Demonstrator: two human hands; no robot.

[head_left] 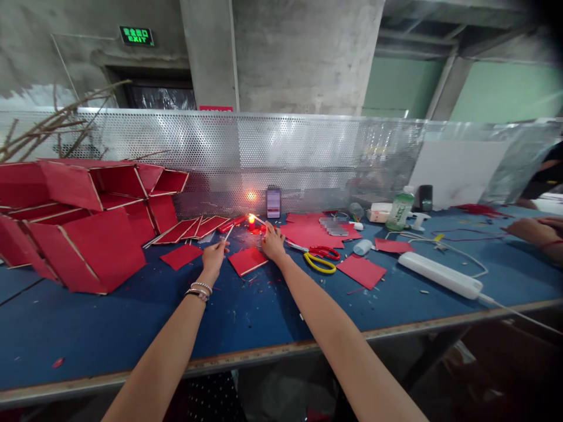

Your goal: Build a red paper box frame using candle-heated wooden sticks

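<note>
Thin pale wooden stick [229,232]: your left hand [214,256] fingers pinched it; your right hand [272,241] gripped a second stick [259,221] over the small lit red candle [251,223] (blue worktop [132,328]).

On the grey concrete wall [272,53], above the dark doorway [149,88], I read one glowing green rectangular sign [136,36] — four Chinese characters, 安全出口, over "EXIT" in white.

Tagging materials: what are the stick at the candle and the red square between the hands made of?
Stick in the right hand: pale, thin, straight, probably wood or bamboo. Red square: matte, flat, likely paper or card, with a pale edge strip.
</note>
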